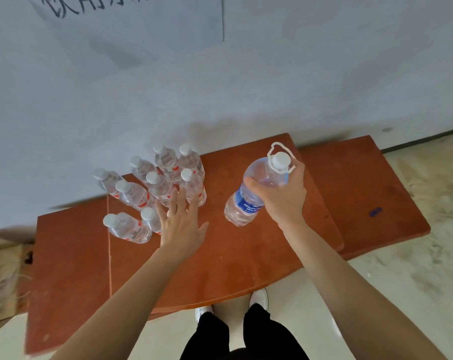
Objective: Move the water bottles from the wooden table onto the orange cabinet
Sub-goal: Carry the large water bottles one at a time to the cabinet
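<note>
step: placing big bottle point(248, 193) on cabinet point(220, 255); base looks on or just above the orange top, can't tell which
right hand point(282, 196): wrapped round the big bottle's shoulder below the white cap, fingers curled on it, thumb across the front; white carry loop sticks up behind the cap
left hand point(181, 222): empty, flat, fingers spread, hovering just beside the small bottles point(155, 188), tips nearly on the nearest one
small bottles: nine or so, clear, white caps, red labels, upright, clustered on the back left of the cabinet near the wall
progress: most of the load looks moved already; wooden table not clearly in view, so what's left there is unknown
next: seat the big bottle flat, let go without tipping it; keep the left hand from knocking the cluster
surface: orange-brown top, scuffed, seam line on the left, a second lower panel to the right
room: pale wall point(298, 74) with a paper sign point(132, 24) carrying handwritten characters; light floor point(427, 281), dirty patches; a cardboard box point(4, 276) at the left edge
person: standing at the front edge, dark trousers, white shoes
</note>
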The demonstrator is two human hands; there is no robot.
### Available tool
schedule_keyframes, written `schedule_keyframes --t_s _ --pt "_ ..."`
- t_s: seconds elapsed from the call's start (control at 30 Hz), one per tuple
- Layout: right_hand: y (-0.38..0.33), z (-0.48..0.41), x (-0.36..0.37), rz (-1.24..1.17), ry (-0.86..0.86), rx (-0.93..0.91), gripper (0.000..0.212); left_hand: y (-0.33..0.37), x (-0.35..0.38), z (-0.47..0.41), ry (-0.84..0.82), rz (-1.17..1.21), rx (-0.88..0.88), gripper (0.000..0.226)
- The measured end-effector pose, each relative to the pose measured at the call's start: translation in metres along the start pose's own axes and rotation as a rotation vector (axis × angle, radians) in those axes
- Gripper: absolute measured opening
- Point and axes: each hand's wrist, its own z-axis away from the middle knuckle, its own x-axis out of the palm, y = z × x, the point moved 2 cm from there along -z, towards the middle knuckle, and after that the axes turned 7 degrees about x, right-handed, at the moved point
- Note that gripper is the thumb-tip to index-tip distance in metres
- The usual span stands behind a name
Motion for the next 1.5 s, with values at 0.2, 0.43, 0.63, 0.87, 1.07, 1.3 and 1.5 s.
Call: schedule_keyframes --t_s 0.2,0.43,0.63,0.87,1.07,1.3,1.5 --pt "0.008 -0.001 0.044 0.121 -0.072 -0.058 0.079 -0.028 0.028 0.017 -0.207 -0.028 0.016 0.096" --pt "0.031 -0.005 0.049 0.268 -0.244 -0.121 0.079 -0.027 0.026 0.011 -0.252 0.013 0.033 0.097" --pt "0.037 -0.007 0.052 0.355 -0.281 -0.152 0.089 -0.029 0.018 0.014 -0.307 0.027 0.039 0.093" --pt "0.035 0.013 0.017 0.507 -0.208 -0.42 0.087 -0.033 -0.008 0.033 -0.064 0.211 -0.035 0.07" --pt "-0.038 0.037 0.034 0.443 -0.147 -0.797 0.071 -0.052 -0.068 0.09 0.357 0.154 -0.308 0.067" --pt "-0.081 0.137 0.12 0.399 -0.445 -1.084 0.076 -0.081 -0.117 0.216 0.568 0.005 -0.68 0.068" --pt "-0.111 0.285 0.161 0.361 -0.629 -1.282 0.075 -0.116 -0.132 0.371 0.564 -0.158 -0.923 0.07"
